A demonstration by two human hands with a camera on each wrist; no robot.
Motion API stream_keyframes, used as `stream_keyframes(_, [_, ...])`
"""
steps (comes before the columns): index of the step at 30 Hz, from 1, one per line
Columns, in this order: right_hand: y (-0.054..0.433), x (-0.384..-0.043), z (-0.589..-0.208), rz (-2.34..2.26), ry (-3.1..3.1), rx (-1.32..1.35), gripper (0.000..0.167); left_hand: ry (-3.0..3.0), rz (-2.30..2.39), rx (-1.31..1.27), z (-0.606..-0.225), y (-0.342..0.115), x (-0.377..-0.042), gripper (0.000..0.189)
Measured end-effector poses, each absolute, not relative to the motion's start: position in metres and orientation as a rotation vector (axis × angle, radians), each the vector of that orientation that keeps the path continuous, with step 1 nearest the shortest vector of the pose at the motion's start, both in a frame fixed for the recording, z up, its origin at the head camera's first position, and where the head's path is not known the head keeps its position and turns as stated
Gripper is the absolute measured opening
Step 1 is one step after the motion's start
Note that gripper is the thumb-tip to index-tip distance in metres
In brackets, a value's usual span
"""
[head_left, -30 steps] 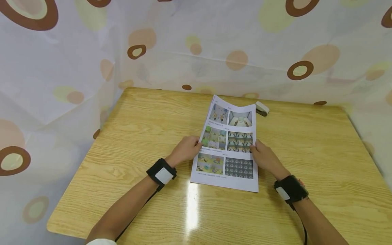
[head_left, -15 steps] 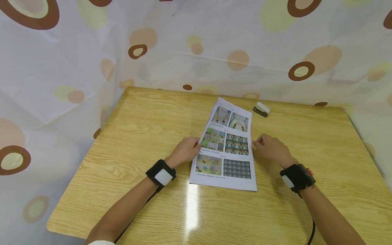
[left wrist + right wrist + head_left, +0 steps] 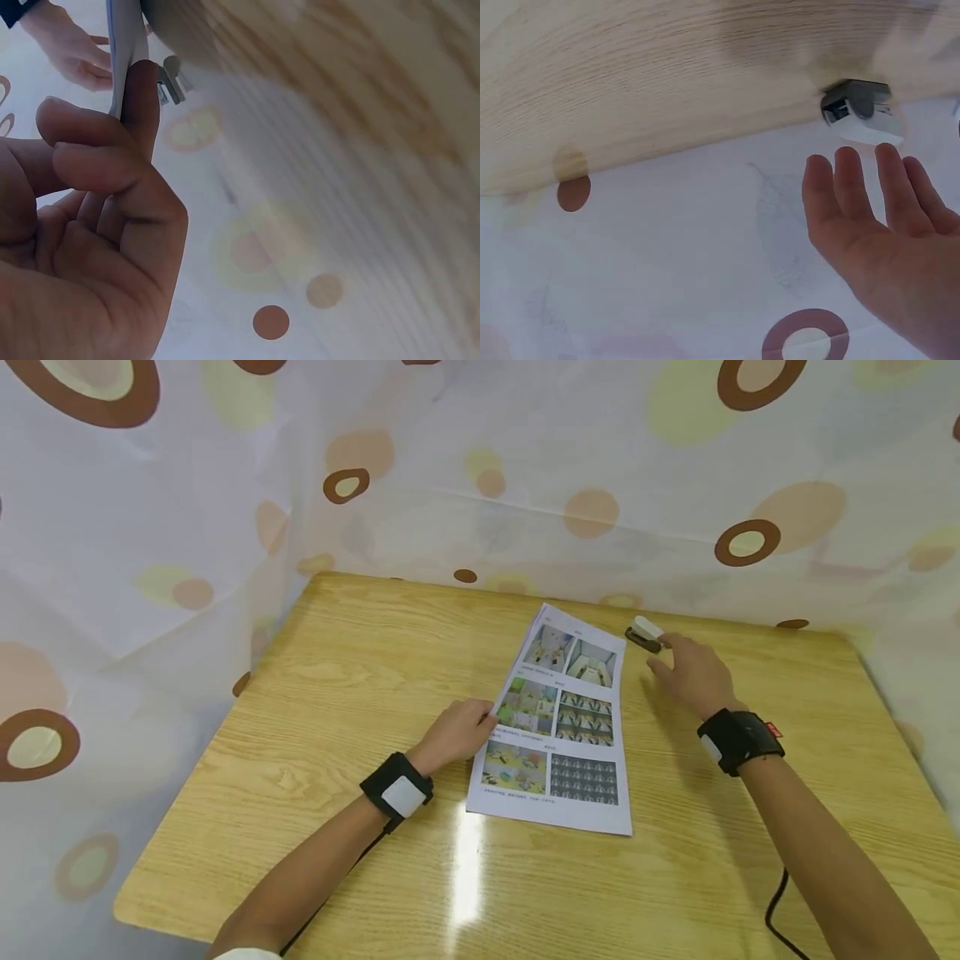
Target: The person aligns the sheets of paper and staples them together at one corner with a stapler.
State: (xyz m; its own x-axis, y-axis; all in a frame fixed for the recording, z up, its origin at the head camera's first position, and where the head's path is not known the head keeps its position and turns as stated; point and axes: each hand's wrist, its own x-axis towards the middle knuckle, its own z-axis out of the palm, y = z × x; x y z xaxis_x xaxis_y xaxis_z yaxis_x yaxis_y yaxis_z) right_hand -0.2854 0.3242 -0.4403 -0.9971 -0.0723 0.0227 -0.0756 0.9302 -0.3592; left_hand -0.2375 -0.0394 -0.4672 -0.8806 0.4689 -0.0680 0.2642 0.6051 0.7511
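A sheaf of printed paper (image 3: 558, 727), covered in rows of colour pictures, is held tilted over the wooden table. My left hand (image 3: 457, 731) pinches its left edge between thumb and fingers; the left wrist view shows the paper (image 3: 120, 52) edge-on at the fingertips. A small white and dark grey stapler (image 3: 643, 633) lies near the table's back edge, just right of the paper's top. My right hand (image 3: 697, 675) reaches over to it, fingertips right at its near end. In the right wrist view those fingers (image 3: 900, 187) are extended and spread, below the stapler (image 3: 862, 112).
The wooden table (image 3: 360, 660) ends at the back against a white curtain (image 3: 525, 468) with brown and yellow ovals. Both wrists wear black bands, the left wristband (image 3: 397, 785) and the right wristband (image 3: 738, 739), with cables trailing along the arms.
My right hand has let go of the paper's right edge and moved up and right to the stapler. The paper's top has tipped slightly rightward; my left hand keeps its grip.
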Motion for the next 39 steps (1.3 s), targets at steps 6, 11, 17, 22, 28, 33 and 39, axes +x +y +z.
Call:
stream_keyframes(6, [0.330,-0.308,-0.449,0.503,-3.046,0.074,0.047,2.571,1.132,0.612,-0.467,-0.040,-0.238,0.026])
stream_keyframes(11, [0.334,-0.323,-0.458,0.500,-3.068,-0.062,0.056,2.554,1.138,0.585,-0.466,-0.040,-0.236,0.027])
stream_keyframes(17, [0.346,-0.337,-0.473,0.514,-3.059,-0.060,0.045,2.537,1.153,0.566,-0.466,-0.040,-0.236,0.027])
stream_keyframes(22, [0.348,-0.336,-0.479,0.562,-3.010,-0.058,0.032,2.543,1.168,0.578,-0.466,-0.041,-0.236,0.026])
stream_keyframes(28, [0.346,-0.328,-0.475,0.637,-3.023,-0.056,0.032,2.550,1.163,0.557,-0.467,-0.040,-0.234,0.024])
stream_keyframes(33, [0.347,-0.318,-0.466,0.642,-3.118,0.037,0.032,2.560,1.162,0.565,-0.469,-0.039,-0.230,0.023])
stream_keyframes(39, [0.350,-0.317,-0.449,0.606,-3.245,0.152,0.039,2.609,1.157,0.606,-0.465,-0.039,-0.233,0.022])
